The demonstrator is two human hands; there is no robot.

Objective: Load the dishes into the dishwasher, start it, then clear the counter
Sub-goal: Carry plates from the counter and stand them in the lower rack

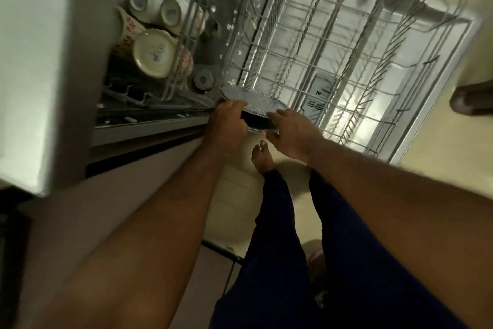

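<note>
Plate [256, 108] btwn left hand [226, 126] & right hand [289, 130]

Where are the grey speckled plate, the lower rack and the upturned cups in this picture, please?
grey speckled plate [260, 104]: head view, its speckled upper face.
lower rack [333, 48]: head view, wires in its middle.
upturned cups [153, 52]: head view, base of the nearest cup.

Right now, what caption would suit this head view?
Both hands, left hand and right hand, lower a speckled plate toward the pulled-out lower rack.
</note>
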